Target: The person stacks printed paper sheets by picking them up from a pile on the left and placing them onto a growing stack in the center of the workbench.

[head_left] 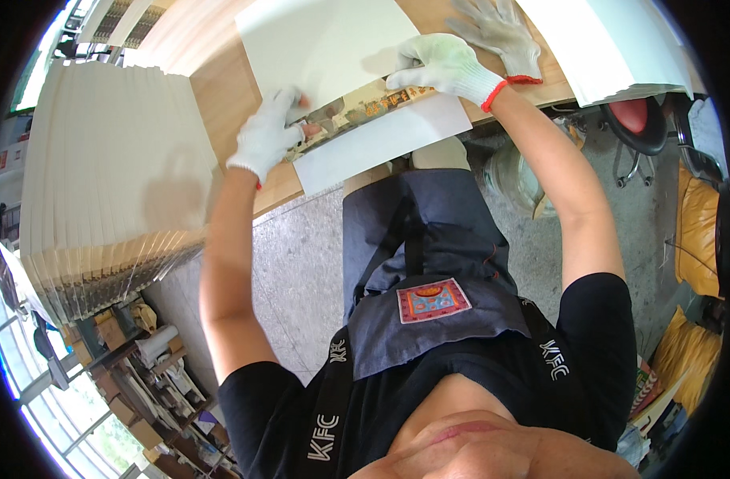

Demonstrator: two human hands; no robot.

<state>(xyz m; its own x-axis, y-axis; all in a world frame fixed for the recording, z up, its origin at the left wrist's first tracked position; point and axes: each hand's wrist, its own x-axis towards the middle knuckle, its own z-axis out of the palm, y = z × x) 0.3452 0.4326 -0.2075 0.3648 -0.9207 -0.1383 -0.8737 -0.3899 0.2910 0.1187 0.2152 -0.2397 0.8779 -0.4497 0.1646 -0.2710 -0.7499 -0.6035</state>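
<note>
Gloved hands reach forward over the counter: left hand pinches the printed strip's end, right hand presses flat, fingers spread, on the strip between two white sheets.

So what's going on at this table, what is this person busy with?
A person in white work gloves is handling paper at a wooden table. The left hand and right hand both press on a colourful printed strip lying between large white sheets. A tall fanned stack of similar sheets sits at the person's left, and a spare glove lies just beyond the right hand.
</note>
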